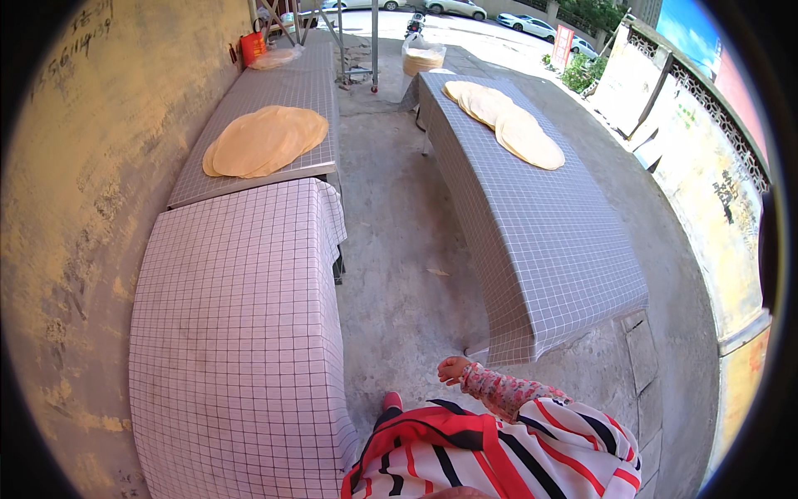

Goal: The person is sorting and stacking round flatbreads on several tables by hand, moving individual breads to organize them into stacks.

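My right hand (452, 370), in a floral sleeve cover, hangs over the concrete floor near the close end of the right table. Its fingers are loosely curled, and no object shows in them. My left hand is out of view. On the grey checked cloth of the left table lies a pile of thin round flatbread sheets (265, 143). Paler round sheets (528, 138) overlap in a row on the grey checked cloth (561, 249) of the right table. Both piles are well beyond my reach.
A table under a white checked cloth (237, 299) stands at my left, along the yellow wall (81, 187). Concrete floor (405, 249) runs between the tables. Farther off are a bag of round sheets (423, 59), a red bag (252, 48) and a metal frame (374, 43).
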Available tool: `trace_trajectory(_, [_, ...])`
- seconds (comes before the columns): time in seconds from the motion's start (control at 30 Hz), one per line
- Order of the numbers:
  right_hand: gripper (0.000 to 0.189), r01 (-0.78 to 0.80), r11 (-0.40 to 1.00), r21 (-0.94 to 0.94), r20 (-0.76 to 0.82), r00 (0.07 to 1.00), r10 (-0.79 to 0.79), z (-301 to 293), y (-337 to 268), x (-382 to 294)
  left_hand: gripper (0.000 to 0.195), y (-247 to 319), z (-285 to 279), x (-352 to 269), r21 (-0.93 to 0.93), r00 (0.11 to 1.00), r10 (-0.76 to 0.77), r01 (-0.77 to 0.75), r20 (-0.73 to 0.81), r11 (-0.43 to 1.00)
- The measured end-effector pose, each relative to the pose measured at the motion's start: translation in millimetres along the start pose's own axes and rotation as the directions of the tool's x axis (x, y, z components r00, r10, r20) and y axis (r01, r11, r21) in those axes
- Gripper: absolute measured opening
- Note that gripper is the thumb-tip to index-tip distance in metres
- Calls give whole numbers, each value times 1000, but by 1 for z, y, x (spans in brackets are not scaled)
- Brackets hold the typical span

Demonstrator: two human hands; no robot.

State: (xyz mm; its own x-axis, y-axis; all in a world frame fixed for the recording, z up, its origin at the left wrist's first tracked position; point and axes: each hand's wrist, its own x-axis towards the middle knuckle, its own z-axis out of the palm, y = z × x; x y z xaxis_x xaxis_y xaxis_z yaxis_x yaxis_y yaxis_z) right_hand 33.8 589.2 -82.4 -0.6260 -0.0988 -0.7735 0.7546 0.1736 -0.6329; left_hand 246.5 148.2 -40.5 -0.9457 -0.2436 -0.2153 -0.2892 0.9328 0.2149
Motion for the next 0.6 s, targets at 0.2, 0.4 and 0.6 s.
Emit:
trace_trajectory(0.2, [25,-188,896,-403,-192,974,119,-113,17,54,38,27,-22,123,-238,798,88,71,596,969])
trace_trajectory(0.4, [31,258,250,-933,224,962,-158,-170,-93,105,33,74,-13,268,-331,740,213,14,638,944])
trace_trajectory(0.6, [16,87,814,574,-15,995,-96,-298,-193,254,24,253,18,467,-463,872,345,-160,347,871])
